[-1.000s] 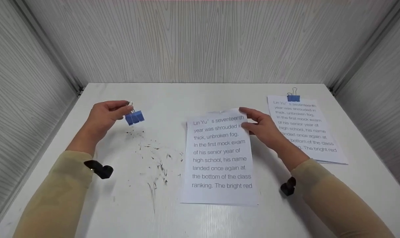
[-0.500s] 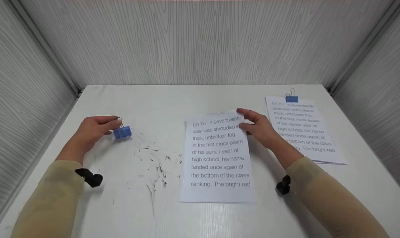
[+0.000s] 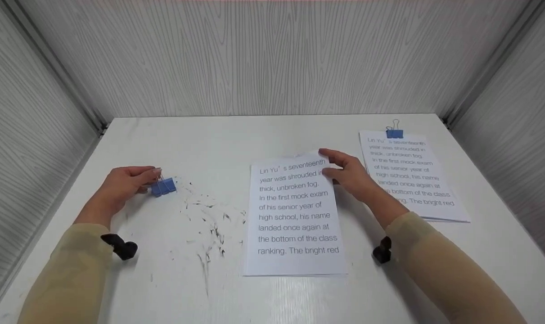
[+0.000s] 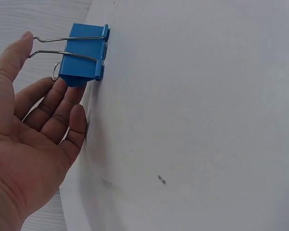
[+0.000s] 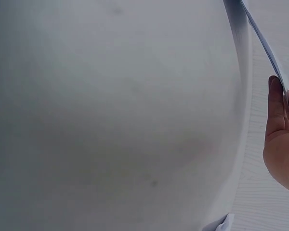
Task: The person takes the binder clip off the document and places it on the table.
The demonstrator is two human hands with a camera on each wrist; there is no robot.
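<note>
On the left of the head view, my left hand holds a blue binder clip by its wire handles, close over the table. In the left wrist view the thumb presses at the handle ends of the clip, while the other fingers curl behind its body. My right hand pinches the upper right corner of a stack of printed paper sheets at the middle. That corner is lifted; the lower edge lies on the table. The right wrist view shows the sheets edge-on between thumb and fingers.
To the right lies a second printed stack, with another blue binder clip on its top edge. Dark scuff marks spread over the white table. Wood-grain panels enclose the back and sides.
My left hand has moved left and toward me, lowering the binder clip, which has turned a little. The right hand keeps its pinch on the paper corner; the whole view has shifted slightly.
</note>
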